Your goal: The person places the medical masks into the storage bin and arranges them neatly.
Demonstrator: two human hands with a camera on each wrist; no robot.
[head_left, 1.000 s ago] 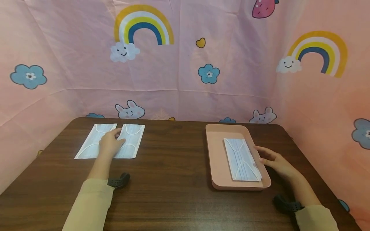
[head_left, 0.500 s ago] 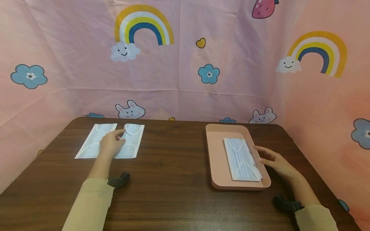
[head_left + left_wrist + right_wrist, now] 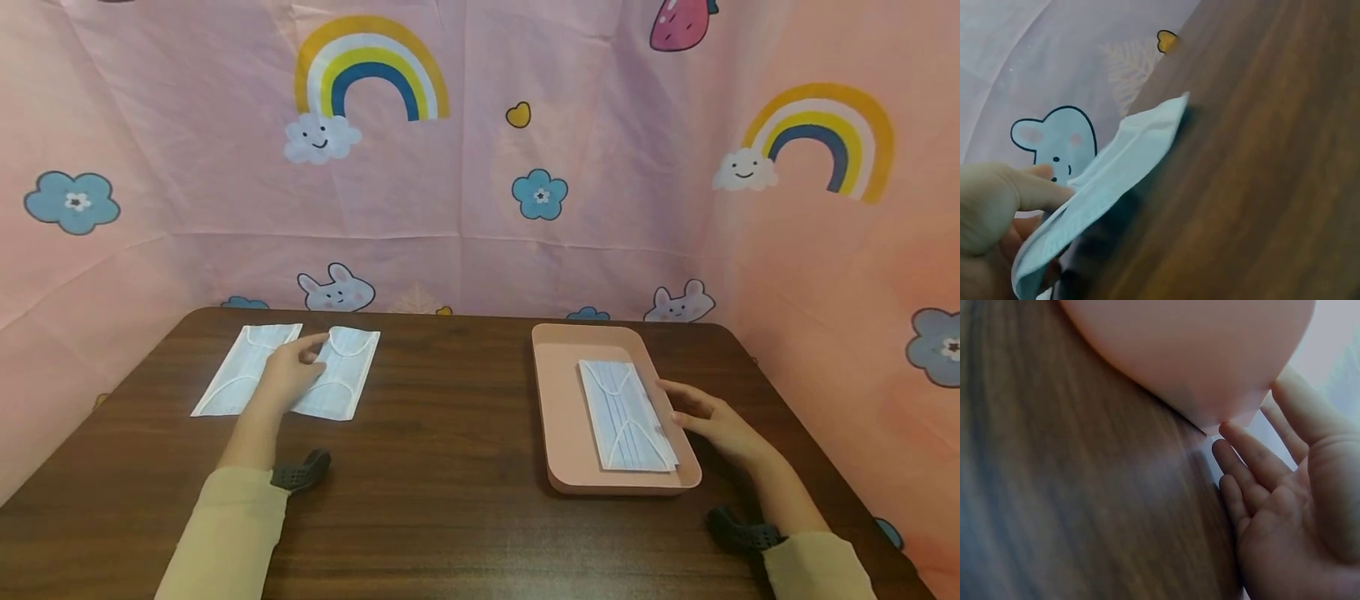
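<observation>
Pink and lilac fabric [image 3: 465, 200] printed in a cartoon rainbow-and-rabbit pattern stood at the far side and to left and right. Before it spread the dark brown, wood-grained bench [image 3: 450, 517]. On its right side sat a shallow, rounded-rectangular pink tray [image 3: 558, 417], long sides running near to far. Pale yellowish-green sleeves [image 3: 225, 533] came in from the near edge, left and right. Flat at the far left lay a white-looped, light-blue pleated mask [image 3: 242, 375]; just right of it was a second light-blue mask [image 3: 347, 371], at least partly raised off the bench. Inside the tray, nearer its right wall, rested a third light-blue mask [image 3: 626, 417]. Its grip narrow, the left hand [image 3: 288, 371] pinched the second mask by the left edge. The right hand [image 3: 720, 425] touched the tray's right wall from outside with its fingertips, its grip wide and loose. Dark perforated wrist bands [image 3: 302, 472] sat beside both sleeve cuffs.
</observation>
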